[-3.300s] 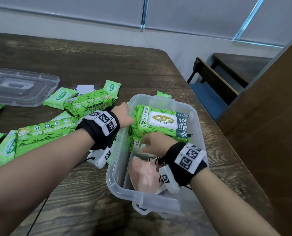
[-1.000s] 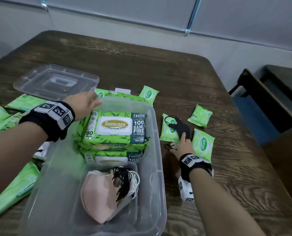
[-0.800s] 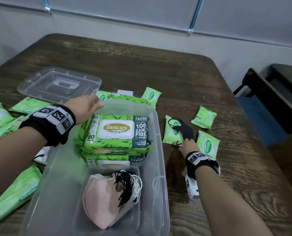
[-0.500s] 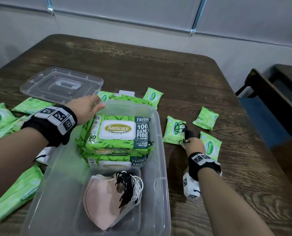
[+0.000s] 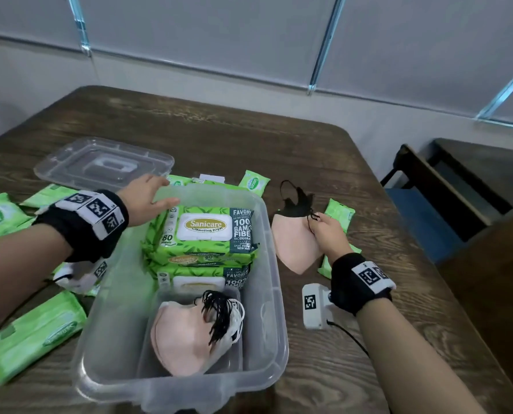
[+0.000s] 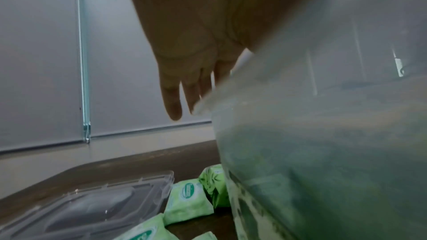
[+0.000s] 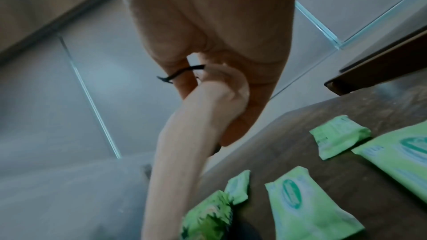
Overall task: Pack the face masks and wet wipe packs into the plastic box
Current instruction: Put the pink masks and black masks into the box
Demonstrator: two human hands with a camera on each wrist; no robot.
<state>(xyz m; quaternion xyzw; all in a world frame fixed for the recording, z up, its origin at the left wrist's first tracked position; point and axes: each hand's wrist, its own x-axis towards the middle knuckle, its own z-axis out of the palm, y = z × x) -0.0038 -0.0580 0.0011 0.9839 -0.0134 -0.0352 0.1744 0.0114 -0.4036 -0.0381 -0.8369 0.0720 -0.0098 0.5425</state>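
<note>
The right hand (image 5: 330,234) pinches a pink face mask (image 5: 294,246) by its edge and its black ear loops. The mask hangs in the air at the middle right of the frame, just right of the plastic box (image 5: 274,294) and above the table (image 5: 279,150). A black mask (image 5: 298,204) sticks up behind the pink one, in the same grip.

The left hand (image 5: 146,198) rests flat on the far left rim of the box, fingers straight, holding nothing.

Inside the box, two big wet wipe packs (image 5: 204,231) sit stacked at the far end. A pile of pink masks (image 5: 183,336) with black and white loops lies at the near end.

Small green wipe packs (image 5: 339,213) lie on the table behind the right hand. More green packs (image 5: 31,333) lie at the lower left and left edge of the frame. The clear lid (image 5: 102,165) lies at the upper left, beside the box.
</note>
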